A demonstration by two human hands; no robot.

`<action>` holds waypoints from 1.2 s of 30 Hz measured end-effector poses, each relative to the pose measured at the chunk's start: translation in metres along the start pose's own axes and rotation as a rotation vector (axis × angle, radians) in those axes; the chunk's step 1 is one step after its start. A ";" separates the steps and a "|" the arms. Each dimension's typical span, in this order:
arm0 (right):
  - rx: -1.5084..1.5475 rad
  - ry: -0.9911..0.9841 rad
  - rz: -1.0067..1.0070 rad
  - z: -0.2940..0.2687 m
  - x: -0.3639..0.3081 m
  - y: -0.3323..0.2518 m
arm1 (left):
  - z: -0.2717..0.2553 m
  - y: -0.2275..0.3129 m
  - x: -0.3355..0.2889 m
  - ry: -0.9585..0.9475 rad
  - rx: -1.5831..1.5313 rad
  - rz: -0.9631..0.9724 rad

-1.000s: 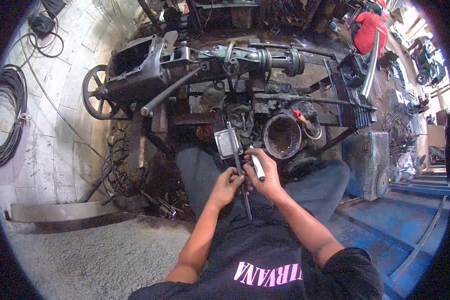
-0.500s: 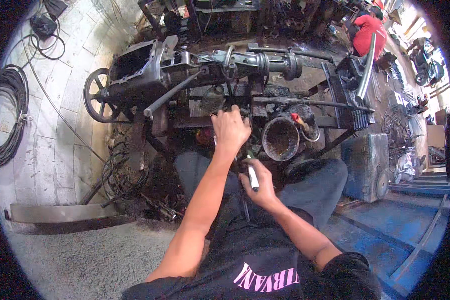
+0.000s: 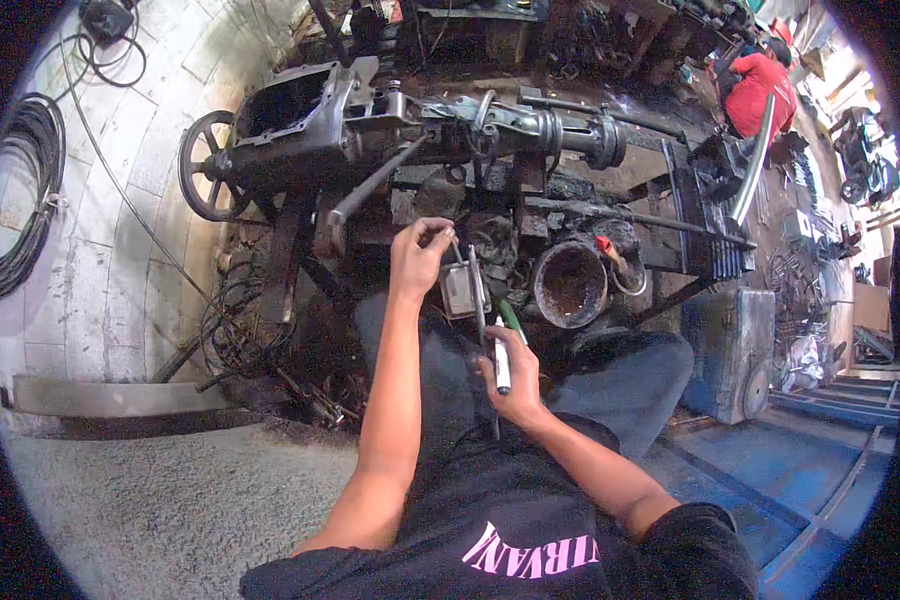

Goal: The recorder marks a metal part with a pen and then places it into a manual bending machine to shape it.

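Note:
My right hand [image 3: 513,378] is closed around a white marker pen [image 3: 502,350] with a dark cap. A long, dark, narrow metal bar [image 3: 479,300] also runs through its grip, standing roughly upright between my knees. Just beyond the fingers is a green thing [image 3: 511,318], its kind unclear. My left hand [image 3: 420,258] is pinched near the bar's upper end, on a small thin piece [image 3: 456,244] too small to name. Beside the bar, below that hand, lies a pale rectangular box or block [image 3: 459,292].
A heavy metal assembly [image 3: 370,125] on a stand spans the front, with a spoked handwheel [image 3: 207,165] at left and a jutting bar [image 3: 375,185]. A round bowl [image 3: 570,285] holds brownish stuff. Right are a grey case [image 3: 735,355] and a crouching person in red [image 3: 758,95].
My left hand has drawn left, away from the bar, uncovering its upper end and the pale rectangular thing. My right hand has dropped slightly, still holding the marker. The view has shifted slightly.

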State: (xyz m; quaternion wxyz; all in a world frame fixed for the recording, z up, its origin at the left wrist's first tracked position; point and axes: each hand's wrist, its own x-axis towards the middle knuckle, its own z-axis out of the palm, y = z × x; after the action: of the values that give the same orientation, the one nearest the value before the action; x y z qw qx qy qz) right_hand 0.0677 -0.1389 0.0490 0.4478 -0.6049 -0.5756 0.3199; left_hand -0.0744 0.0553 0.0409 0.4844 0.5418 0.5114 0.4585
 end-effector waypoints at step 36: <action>-0.112 -0.162 0.004 0.003 -0.004 0.007 | 0.005 -0.030 -0.025 -0.121 -0.222 -0.145</action>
State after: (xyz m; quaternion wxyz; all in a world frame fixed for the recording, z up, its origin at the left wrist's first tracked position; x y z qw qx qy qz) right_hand 0.0676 -0.1423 0.0412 0.3648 -0.6023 -0.6256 0.3359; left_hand -0.0739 0.0301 0.0104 0.6031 0.4731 0.4652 0.4428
